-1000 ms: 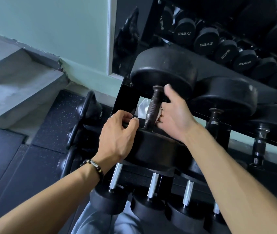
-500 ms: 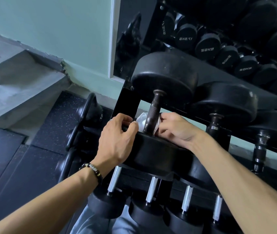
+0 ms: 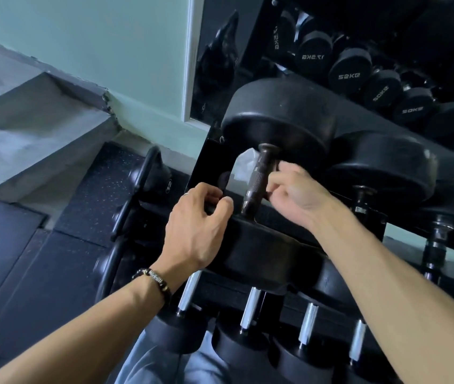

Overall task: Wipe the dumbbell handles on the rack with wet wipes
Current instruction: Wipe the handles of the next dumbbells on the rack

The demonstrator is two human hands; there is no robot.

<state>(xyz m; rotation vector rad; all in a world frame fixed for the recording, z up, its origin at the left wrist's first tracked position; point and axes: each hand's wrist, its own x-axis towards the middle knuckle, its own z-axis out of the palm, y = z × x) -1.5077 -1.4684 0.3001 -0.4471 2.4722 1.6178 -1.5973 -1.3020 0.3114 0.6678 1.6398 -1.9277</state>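
Because the small black dumbbells with bright chrome handles (image 3: 250, 310) sit nearest, on the lowest shelf of the black steel rack (image 3: 209, 164), they are the closest work not yet in hand, and their smooth chrome would probably turn slick under a damp cloth. Above them, the left hand (image 3: 196, 225), with a beaded bracelet (image 3: 155, 281) at its wrist, curls its fingers and thumb over the rim of the near head of the big black rubber dumbbell (image 3: 270, 253), gripping it as if to steady it. That dumbbell looks far too heavy to lift casually, so it is best wiped where it lies. Just beyond, the right hand (image 3: 289, 189) is curled against the dark knurled metal handle (image 3: 259, 180); its fingers seem to pinch the thin white wet wipe (image 3: 244, 166), which shows behind the bar, though the grip itself is hidden. The wipe is soft, limp and light, likely to snag on the rough knurling, so wrapping it round the bar's middle suits it. Farther back, a mirror (image 3: 220, 65) reflects more dumbbells. No container or wipe packet is visible.
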